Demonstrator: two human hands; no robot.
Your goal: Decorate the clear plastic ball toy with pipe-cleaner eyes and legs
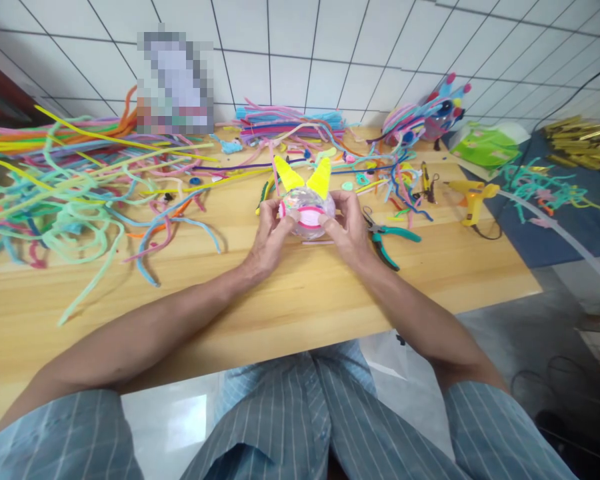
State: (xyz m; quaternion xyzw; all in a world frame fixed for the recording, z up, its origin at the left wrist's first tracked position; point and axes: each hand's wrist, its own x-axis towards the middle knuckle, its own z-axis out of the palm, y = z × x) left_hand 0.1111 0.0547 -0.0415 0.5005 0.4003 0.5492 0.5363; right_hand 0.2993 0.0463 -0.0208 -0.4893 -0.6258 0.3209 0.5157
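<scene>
Both my hands hold a small clear ball (306, 203) just above the wooden table (290, 300). The ball carries two yellow pointed ears on top and a pink pipe-cleaner loop on its front. My left hand (270, 233) grips its left side, thumb pressed on the pink loop. My right hand (344, 225) grips the right side, fingers curled round it. A short pink piece lies on the table right under the ball.
Teal-handled pliers (391, 239) lie just right of my right hand. A yellow glue gun (473, 197) sits further right. Heaps of coloured pipe cleaners (75, 180) cover the left and back. A finished pipe-cleaner figure (425, 117) stands at the back right.
</scene>
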